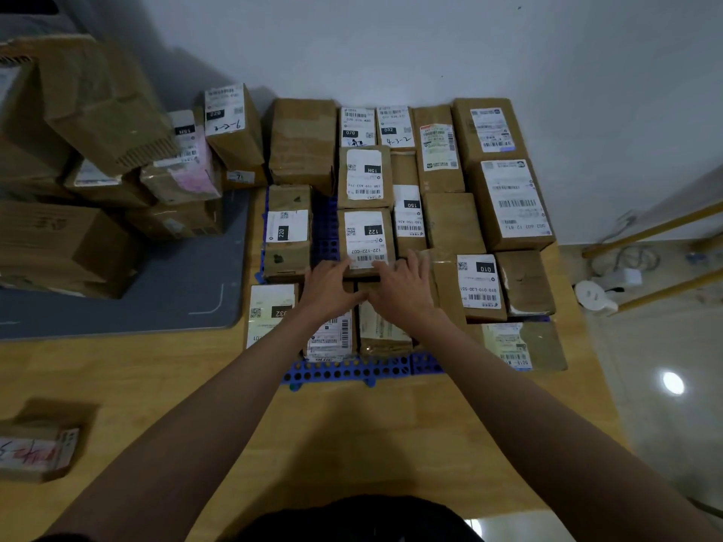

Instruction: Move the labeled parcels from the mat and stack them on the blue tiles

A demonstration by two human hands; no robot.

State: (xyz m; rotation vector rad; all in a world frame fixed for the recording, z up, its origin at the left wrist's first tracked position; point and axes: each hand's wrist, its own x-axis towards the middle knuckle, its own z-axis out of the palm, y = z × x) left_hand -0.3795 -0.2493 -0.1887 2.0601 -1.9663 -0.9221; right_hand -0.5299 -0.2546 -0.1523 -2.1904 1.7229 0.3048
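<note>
Setting parcel 122 (365,238) onto the stack on the blue tiles (364,369).
Both hands, left (328,285) and right (403,285), fingers spread, pressing its near edge, gripping nothing; could slide off toward parcel 220 (287,232) if pushed unevenly.

Head view, looking down. Both hands rest on the near edge of a brown cardboard parcel with a white label marked 122 (365,240): left hand (330,287) at its near-left corner, right hand (403,291) at its near-right corner, fingers spread over the top. The parcel sits among other labelled cardboard parcels packed on perforated blue plastic tiles (352,371) on a light wooden desk (352,436). Left, more cardboard boxes stand piled on a grey mat (176,291).
</note>
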